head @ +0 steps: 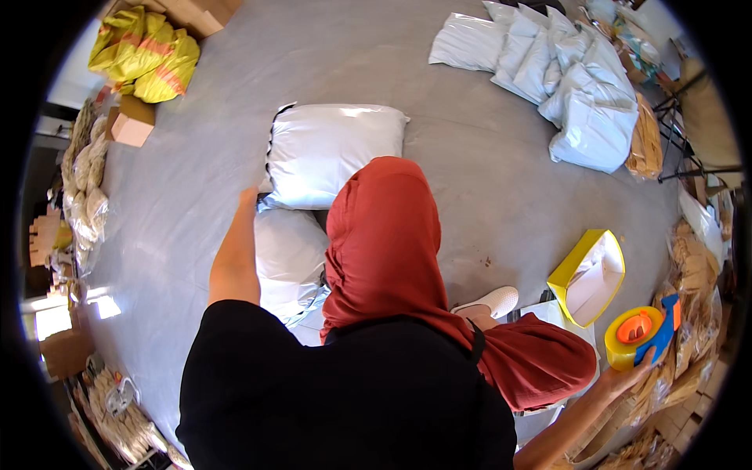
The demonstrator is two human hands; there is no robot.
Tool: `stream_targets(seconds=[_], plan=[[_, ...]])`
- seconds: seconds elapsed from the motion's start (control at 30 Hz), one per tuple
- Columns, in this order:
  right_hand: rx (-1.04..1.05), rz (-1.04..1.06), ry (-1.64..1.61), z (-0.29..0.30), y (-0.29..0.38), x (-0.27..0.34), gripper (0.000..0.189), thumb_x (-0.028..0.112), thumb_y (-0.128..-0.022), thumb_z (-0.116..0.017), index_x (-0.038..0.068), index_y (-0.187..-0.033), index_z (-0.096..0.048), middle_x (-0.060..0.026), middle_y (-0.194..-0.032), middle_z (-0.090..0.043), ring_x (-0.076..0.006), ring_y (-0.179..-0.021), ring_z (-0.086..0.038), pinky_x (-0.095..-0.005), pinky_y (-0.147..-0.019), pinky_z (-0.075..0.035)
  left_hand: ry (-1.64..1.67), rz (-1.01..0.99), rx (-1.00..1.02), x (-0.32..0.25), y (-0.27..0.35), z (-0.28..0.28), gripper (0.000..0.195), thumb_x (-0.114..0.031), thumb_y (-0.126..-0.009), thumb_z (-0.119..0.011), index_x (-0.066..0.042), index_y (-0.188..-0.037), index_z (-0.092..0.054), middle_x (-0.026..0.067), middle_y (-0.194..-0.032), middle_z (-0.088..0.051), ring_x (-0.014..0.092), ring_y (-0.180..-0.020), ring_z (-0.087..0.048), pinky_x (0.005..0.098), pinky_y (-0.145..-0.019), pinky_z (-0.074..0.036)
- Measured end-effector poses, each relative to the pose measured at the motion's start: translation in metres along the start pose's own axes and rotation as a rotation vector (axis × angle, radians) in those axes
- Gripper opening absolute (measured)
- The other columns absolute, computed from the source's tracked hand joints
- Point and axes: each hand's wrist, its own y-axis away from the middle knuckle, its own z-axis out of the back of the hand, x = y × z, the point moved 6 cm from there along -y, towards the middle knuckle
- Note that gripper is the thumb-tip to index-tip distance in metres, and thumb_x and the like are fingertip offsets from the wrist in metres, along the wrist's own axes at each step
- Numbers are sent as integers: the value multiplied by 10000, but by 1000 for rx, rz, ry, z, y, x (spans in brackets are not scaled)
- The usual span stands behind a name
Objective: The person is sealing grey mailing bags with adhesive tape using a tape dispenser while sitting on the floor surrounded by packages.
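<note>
My right hand (634,373), out to the right, grips a blue tape dispenser (658,341) loaded with a roll of yellowish clear tape (618,346) on an orange hub. On the left, my left hand (249,192) is at the near left corner of a stuffed white plastic mailing bag (338,153); its fingers are mostly hidden, so I cannot tell if they grip it. A dark jagged strip runs along that bag's left edge. Nearer my body is another filled white bag (288,252), partly covered by the red headscarf (385,235).
Several filled white mailing bags (593,111) are piled at the far right. An open yellow box (587,279) stands near my right foot. Yellow sacks (147,56) and a small cardboard box (132,121) are at the far left. Wrapped brown bundles (696,317) line the right side.
</note>
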Motion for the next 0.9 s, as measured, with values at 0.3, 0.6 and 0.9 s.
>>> stream_targets(seconds=[0.3, 0.6, 0.9], plan=[[-33, -6, 93, 2, 38, 3, 477, 331, -836, -584, -27, -1143, -516, -93, -1148, -520, -197, -1031, -513, -342, -910, -413, -1168, -551, 104, -73, 125, -95, 482, -126, -588, -762, 5, -1017, -585, 205, -1022, -574, 361, -976, -555, 399, -877, -434], [54, -22, 98, 3, 42, -11, 434, 297, -855, -583, -8, -1155, -507, -87, -1113, -563, -183, -1007, -554, -337, -896, -446, -1098, -685, -89, -71, 106, -82, 165, -11, -733, -493, -31, -883, -559, 214, -952, -573, 403, -949, -530, 477, -785, -434], [40, -79, 90, -4, 51, -12, 411, 294, -848, -600, -20, -1102, -522, -86, -1051, -582, -172, -958, -574, -318, -867, -466, -1046, -1215, -100, -233, 195, -96, 116, -84, -729, -597, -30, -824, -560, 189, -858, -580, 386, -834, -542, 480, -706, -422]])
